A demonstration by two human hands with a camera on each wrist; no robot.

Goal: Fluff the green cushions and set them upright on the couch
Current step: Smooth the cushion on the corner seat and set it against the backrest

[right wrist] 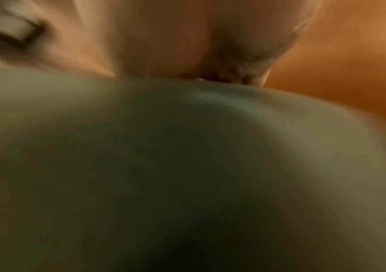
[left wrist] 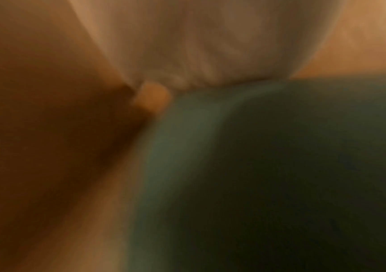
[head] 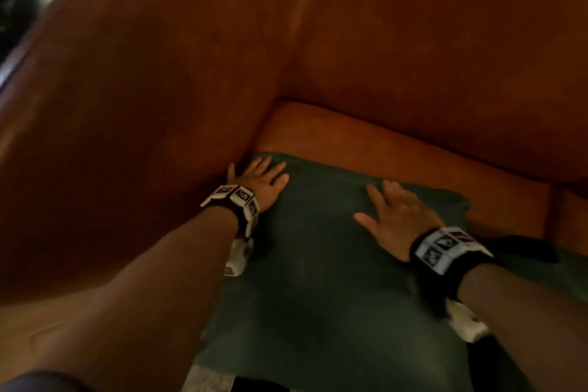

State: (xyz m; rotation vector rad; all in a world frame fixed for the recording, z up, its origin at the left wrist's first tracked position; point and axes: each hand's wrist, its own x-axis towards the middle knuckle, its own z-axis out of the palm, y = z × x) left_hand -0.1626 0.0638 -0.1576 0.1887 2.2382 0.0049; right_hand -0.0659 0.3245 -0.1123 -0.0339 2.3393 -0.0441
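Note:
A dark green cushion (head: pixel 327 251) lies flat on the orange couch seat (head: pixel 366 137), in the corner where armrest and backrest meet. My left hand (head: pixel 259 177) presses flat on its far left corner, fingers spread, beside the armrest. My right hand (head: pixel 394 213) lies flat on the cushion's upper right part, fingers straight and spread. In the left wrist view the palm (left wrist: pixel 198 46) sits on the green cushion (left wrist: pixel 280 174). The right wrist view, blurred, shows the palm (right wrist: pixel 198 40) pressed into the green cushion (right wrist: pixel 163 165).
The orange armrest (head: pixel 127 105) rises close on the left and the backrest (head: pixel 429 25) stands behind. A dark object (head: pixel 521 248) lies on the seat right of the cushion. A grey patch of floor (head: pixel 210 380) shows below the cushion's near edge.

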